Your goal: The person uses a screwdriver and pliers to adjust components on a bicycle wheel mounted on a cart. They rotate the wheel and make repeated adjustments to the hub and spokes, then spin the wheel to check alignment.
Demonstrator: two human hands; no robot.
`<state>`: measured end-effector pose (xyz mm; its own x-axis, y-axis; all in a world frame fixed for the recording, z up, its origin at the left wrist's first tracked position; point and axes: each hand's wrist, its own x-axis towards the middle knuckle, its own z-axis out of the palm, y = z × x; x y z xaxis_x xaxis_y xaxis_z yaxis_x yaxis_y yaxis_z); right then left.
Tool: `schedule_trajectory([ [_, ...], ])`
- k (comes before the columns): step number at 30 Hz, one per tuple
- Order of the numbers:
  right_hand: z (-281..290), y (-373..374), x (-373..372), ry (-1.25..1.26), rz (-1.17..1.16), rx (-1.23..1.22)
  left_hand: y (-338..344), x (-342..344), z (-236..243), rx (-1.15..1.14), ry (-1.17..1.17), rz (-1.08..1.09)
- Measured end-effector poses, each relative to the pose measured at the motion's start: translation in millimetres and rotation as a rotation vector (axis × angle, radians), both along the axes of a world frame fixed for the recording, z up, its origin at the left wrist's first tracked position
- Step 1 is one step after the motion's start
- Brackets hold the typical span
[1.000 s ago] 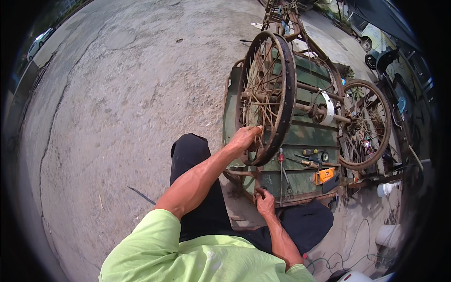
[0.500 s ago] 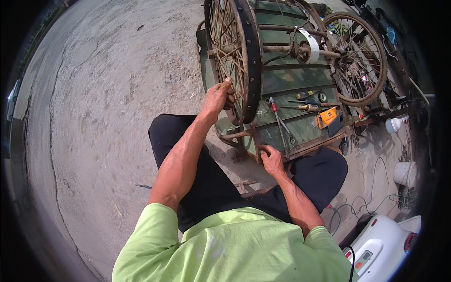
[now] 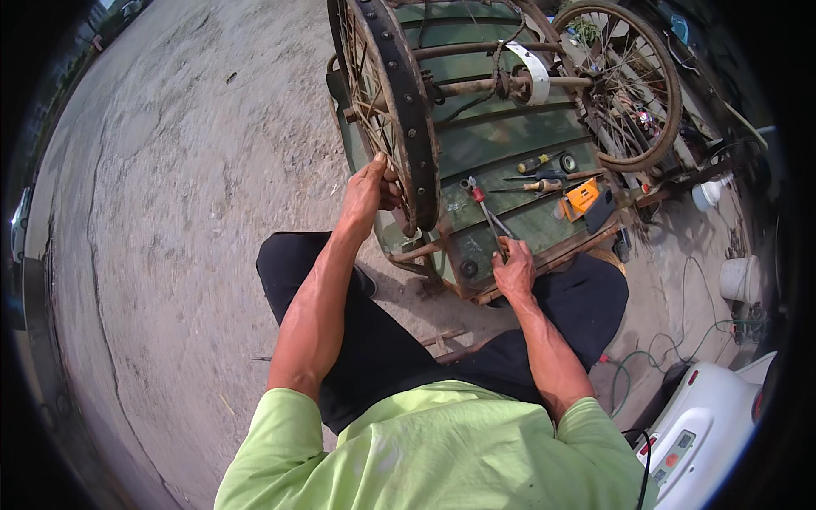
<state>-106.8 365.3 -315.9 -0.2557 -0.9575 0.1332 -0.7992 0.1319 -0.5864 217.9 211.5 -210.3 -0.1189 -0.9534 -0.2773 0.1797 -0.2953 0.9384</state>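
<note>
**Left hand [image 3: 370, 197] on the spoked wheel [image 3: 408, 110], right hand [image 3: 515, 272] by the red-handled tool [image 3: 478, 195]**

We find the spoked wheel upright at the upper centre of the frame, its top cut off by the edge, a dark studded band running round its rim. The left hand is closed on its lower left side, thumb up by the spokes, fingers curled in behind the band. Right of the wheel's foot, near the centre, we see the red-handled tool lying aslant on the green panel [image 3: 476, 140]. The right hand meets its lower end with fingers drawn narrow; we cannot tell whether they grip it or only touch it. A black disc [image 3: 468, 269] sits just left of that hand.

Further right on the panel we make out a wooden-handled tool [image 3: 544, 185], a roll of tape [image 3: 568, 161] and an orange box [image 3: 582, 195]. Above them, an axle [image 3: 467, 87] passes through a white band [image 3: 537, 75] toward a second wheel [image 3: 637, 163] at the upper right. A white machine [image 3: 697, 438] fills the lower right corner.
</note>
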Motion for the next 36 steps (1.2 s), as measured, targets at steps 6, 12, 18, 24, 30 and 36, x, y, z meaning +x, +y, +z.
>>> schedule_trajectory([
  [6, 5, -17, 0, 0.163, 0.003, -0.086, -1, 1, -3, -0.013, -0.004, -0.004],
  [12, -1, -33, -8, 0.285, 0.039, 0.072, 0, -4, -4, -0.047, 0.033, 0.003],
  [18, -38, -45, -36, -0.047, -0.008, 0.042, -2, 2, -8, -0.095, 0.051, 0.0],
  [24, -49, -64, -63, -0.242, -0.338, -0.059, -1, 5, -6, -0.119, 0.037, 0.01],
  [30, -83, -63, -114, -0.189, -0.524, -0.138, 1, -4, 1, -0.107, 0.04, 0.007],
  [36, -62, -62, -98, -0.072, -0.523, -0.09, 3, 0, 9, -0.144, 0.054, 0.033],
])
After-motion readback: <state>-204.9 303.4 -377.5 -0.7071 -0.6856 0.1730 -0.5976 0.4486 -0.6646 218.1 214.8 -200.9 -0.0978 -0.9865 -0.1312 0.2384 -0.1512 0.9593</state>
